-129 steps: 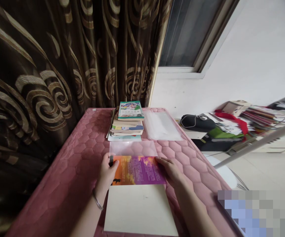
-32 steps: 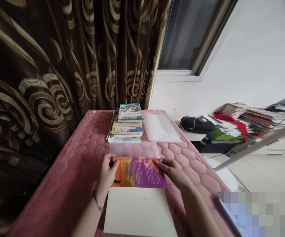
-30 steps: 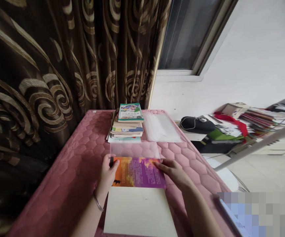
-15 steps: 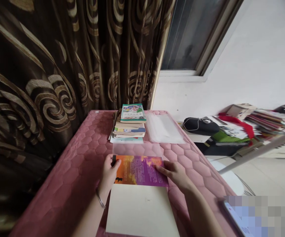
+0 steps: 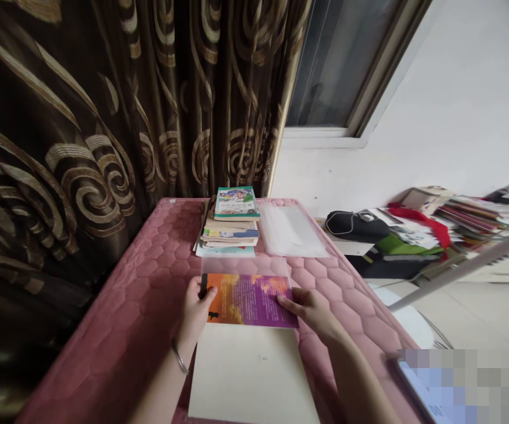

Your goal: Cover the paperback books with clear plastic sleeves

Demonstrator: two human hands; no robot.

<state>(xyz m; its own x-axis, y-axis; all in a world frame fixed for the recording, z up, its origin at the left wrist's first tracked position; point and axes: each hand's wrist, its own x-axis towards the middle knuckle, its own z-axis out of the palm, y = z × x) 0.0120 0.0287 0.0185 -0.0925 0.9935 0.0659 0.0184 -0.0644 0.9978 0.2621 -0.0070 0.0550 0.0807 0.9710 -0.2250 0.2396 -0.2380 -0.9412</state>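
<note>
An open book lies on the pink quilted table (image 5: 139, 294), its orange and purple cover (image 5: 248, 299) spread away from me and a blank cream page (image 5: 249, 371) toward me. A clear plastic sleeve (image 5: 244, 266) sticks out past the cover's far edge. My left hand (image 5: 195, 309) pinches the cover's left edge, thumb on top. Resting on the cover's right edge is my right hand (image 5: 309, 309), with its fingers stretched flat on it.
A stack of books (image 5: 230, 227) with a green one on top stands at the far side of the table, next to a pile of clear plastic sleeves (image 5: 292, 229). A dark patterned curtain (image 5: 104, 118) hangs left. Cluttered books and a black bag (image 5: 353, 224) lie right.
The cover has slid further into the plastic sleeve, so less clear plastic shows beyond it. My right hand has shifted slightly inward on the cover. The camera has moved a little.
</note>
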